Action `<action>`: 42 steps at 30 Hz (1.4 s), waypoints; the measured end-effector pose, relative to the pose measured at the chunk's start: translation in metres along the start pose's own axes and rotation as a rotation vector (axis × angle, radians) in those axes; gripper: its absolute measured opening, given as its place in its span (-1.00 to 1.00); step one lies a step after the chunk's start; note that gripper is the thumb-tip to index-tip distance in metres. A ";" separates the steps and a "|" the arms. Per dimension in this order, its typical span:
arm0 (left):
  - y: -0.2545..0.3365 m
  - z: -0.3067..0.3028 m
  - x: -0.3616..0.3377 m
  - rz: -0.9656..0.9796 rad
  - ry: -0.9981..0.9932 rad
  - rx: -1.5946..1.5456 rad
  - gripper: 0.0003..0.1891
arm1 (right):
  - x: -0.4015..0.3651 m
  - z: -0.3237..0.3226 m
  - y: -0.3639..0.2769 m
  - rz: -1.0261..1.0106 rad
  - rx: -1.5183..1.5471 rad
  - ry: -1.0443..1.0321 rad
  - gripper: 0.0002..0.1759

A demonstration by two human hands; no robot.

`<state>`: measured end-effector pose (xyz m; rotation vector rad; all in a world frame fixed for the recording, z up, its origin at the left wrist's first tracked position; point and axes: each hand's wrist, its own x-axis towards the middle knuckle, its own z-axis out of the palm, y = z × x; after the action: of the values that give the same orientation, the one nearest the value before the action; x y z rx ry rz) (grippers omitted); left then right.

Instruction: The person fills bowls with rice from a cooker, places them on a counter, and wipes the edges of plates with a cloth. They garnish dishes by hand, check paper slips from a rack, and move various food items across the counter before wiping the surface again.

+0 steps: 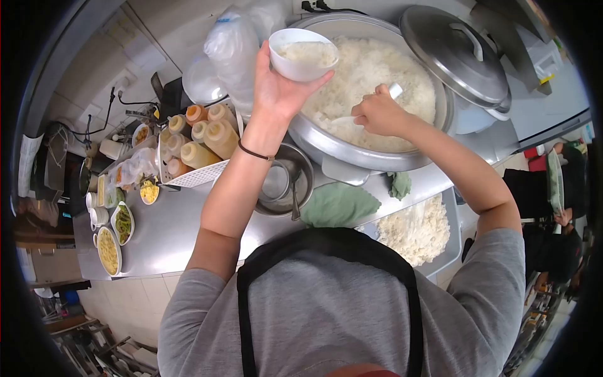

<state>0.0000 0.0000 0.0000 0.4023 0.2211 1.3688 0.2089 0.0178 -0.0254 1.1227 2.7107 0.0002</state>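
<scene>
Left hand point(276, 85) has the white bowl point(303, 70), thumb and fingers spread around its outside, at the left side of the big pot point(402, 162). Some rice is already in it. Right hand point(382, 113) is wrapped on the white paddle point(395, 91), fingers narrow around it, blade down in the rice point(408, 66) in the pot. Can't see the blade tip, so can't tell how deep it sits.

How I'd run this scoop: slide the blade in shallow, lift level, don't press; squashed grains clump. Bring the bowl over the pot opening, low, so strays drop back in. Keep the left fingers off the inner rim and level the bowl before tipping rice into it. Small loads beat one heaped one. I'd keep both forearms off the pot rim; it could be hot, can't confirm.

Counts:
- 1 bowl in hand, 1 paddle, 1 pot
- 1 big lid point(449, 53), leaning beside the pot
- 1 metal pan point(308, 164), 1 spoon point(295, 204) in it
- 2 green cloths point(342, 204) on the tabletop point(169, 245), one large, one small
- 1 gray tub point(457, 229) of rice, below tabletop level
- 3 food dishes point(122, 239) at the near left: one pale, one green, one yellow
- 1 white basket point(200, 176); roughly 9 squeeze bottles point(222, 139), overlaps make that soft
- at least 1 other person point(559, 251), off to the right
</scene>
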 end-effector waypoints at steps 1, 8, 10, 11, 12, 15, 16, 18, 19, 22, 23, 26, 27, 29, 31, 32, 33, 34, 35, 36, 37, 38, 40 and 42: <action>0.000 0.000 0.001 -0.009 -0.023 -0.008 -0.35 | -0.001 0.003 0.005 0.007 0.099 -0.008 -0.82; -0.002 -0.001 -0.001 -0.055 -0.088 -0.010 -0.37 | -0.027 0.022 0.030 -0.002 0.510 0.037 -0.83; -0.002 -0.006 0.002 -0.064 -0.096 -0.002 -0.37 | -0.033 0.016 0.041 0.068 0.624 -0.042 -0.82; -0.001 -0.008 0.003 -0.078 -0.102 0.002 -0.37 | -0.037 0.013 0.047 0.144 0.737 -0.128 -0.82; -0.001 -0.007 0.003 -0.075 -0.102 0.003 -0.37 | -0.040 0.009 0.054 0.142 0.736 -0.127 -0.82; -0.004 -0.005 0.003 -0.080 -0.054 0.095 -0.40 | -0.040 -0.015 0.081 0.156 0.851 0.023 -0.81; -0.007 -0.005 0.004 -0.065 -0.027 0.184 -0.41 | -0.039 -0.031 0.088 0.137 0.820 0.105 -0.80; -0.014 -0.004 0.006 -0.051 -0.004 0.276 -0.43 | -0.039 -0.083 0.076 0.246 0.567 0.244 -0.85; -0.020 -0.002 0.006 -0.055 0.019 0.308 -0.44 | -0.036 -0.099 0.067 0.219 0.250 0.379 -0.85; -0.037 0.005 0.012 -0.091 0.020 0.313 -0.44 | -0.009 -0.108 0.039 0.133 -0.330 0.661 -0.89; -0.040 0.007 0.015 -0.121 0.001 0.285 -0.43 | 0.000 -0.106 0.025 0.136 -0.332 0.665 -0.89; -0.044 0.001 0.027 -0.175 -0.004 0.049 -0.39 | 0.012 -0.100 0.002 0.048 -0.601 0.712 -0.92; -0.045 0.003 0.026 -0.167 -0.006 0.053 -0.39 | 0.014 -0.101 0.001 0.038 -0.604 0.694 -0.90; -0.047 0.004 0.024 -0.164 -0.005 -0.107 -0.37 | 0.013 -0.106 0.004 0.023 -0.606 0.682 -0.87; -0.045 0.004 0.024 -0.158 -0.015 -0.186 -0.39 | -0.001 -0.126 0.008 0.105 -0.518 0.923 -0.87; -0.044 0.003 0.024 -0.157 -0.023 -0.269 -0.40 | -0.010 -0.131 0.008 0.147 -0.497 0.924 -0.74; -0.042 0.004 0.024 -0.151 -0.019 -0.270 -0.40 | -0.011 -0.127 0.006 0.140 -0.494 0.925 -0.74; -0.040 0.006 0.025 -0.119 -0.016 -0.275 -0.41 | -0.012 -0.120 0.003 0.081 -0.481 0.926 -0.72; -0.039 0.006 0.026 -0.090 -0.011 -0.279 -0.42 | -0.011 -0.110 0.001 0.024 -0.465 0.924 -0.69; -0.037 0.002 0.029 -0.091 -0.002 -0.279 -0.42 | -0.007 -0.099 -0.006 -0.019 -0.373 0.887 -0.65; -0.033 -0.001 0.034 -0.070 -0.034 -0.257 -0.41 | -0.006 -0.095 -0.007 -0.020 -0.368 0.885 -0.65; -0.031 -0.006 0.036 -0.049 -0.063 -0.238 -0.39 | -0.006 -0.092 -0.009 -0.024 -0.387 0.837 -0.64; -0.024 -0.001 0.028 -0.060 -0.012 -0.138 -0.41 | -0.004 -0.092 0.003 -0.050 -0.345 0.890 -0.63; -0.015 0.001 0.019 -0.077 0.040 -0.034 -0.43 | -0.008 -0.104 0.024 0.085 -0.269 0.883 -0.66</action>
<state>0.0178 0.0166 -0.0037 0.3351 0.2435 1.3037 0.2114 0.0370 0.0803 1.3722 3.2024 1.0747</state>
